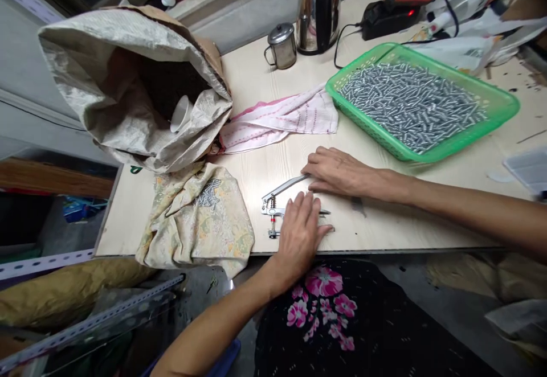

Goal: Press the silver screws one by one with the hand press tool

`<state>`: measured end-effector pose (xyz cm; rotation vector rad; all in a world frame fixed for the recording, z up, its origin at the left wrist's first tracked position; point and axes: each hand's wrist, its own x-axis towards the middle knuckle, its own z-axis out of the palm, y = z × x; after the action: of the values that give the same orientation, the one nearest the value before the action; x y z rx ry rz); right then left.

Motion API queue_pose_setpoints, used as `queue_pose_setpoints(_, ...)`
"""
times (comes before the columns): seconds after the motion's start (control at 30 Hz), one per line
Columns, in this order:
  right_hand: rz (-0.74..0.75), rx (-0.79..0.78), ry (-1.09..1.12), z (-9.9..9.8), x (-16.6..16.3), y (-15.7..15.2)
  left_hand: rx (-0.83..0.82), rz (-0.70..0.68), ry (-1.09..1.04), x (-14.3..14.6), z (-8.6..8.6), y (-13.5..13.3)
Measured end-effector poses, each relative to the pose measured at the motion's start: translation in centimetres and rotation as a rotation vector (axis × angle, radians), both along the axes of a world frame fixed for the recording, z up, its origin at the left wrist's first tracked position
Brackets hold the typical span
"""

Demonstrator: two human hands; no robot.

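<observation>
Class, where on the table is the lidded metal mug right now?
In the head view, the lidded metal mug stands near the back of the table, just left of the shiny kettle and beyond the pink-and-white cloth.

hand press (277, 212): silver metal, lever type | lever (285, 186) spread from body in a V, hinged at left end | spring-loaded rod at that end, red ring (272, 220) low on it, dark foot below | on desk (397, 229), near front edge, long axis roughly along it | mid-body hidden
</observation>
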<state>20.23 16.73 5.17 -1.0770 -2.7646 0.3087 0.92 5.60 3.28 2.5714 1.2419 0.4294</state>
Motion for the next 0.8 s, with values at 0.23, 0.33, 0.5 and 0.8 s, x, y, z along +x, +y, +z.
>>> queue_pose_setpoints(0.23, 0.008, 0.072, -0.024, 0.3, -2.5, 3.1, -0.079, 0.017, -0.116, 1.8, -1.0, -1.4)
queue_pose_setpoints(0.33, -0.012, 0.061, -0.021, 0.7, -2.2, 2.8, -0.049, 0.010, -0.162, 0.8, -0.2, -1.5)
queue_pose_setpoints(0.5, 0.051, -0.135, 0.094, 0.2, -1.3, -1.6, 0.062, 0.465, -0.009, -4.6, 2.3, -0.4)
queue_pose_setpoints(0.8, 0.011, -0.300, 0.113, -1.1, -3.0, -5.9, -0.402, 0.358, 0.473, -9.1, 4.2, 3.0)
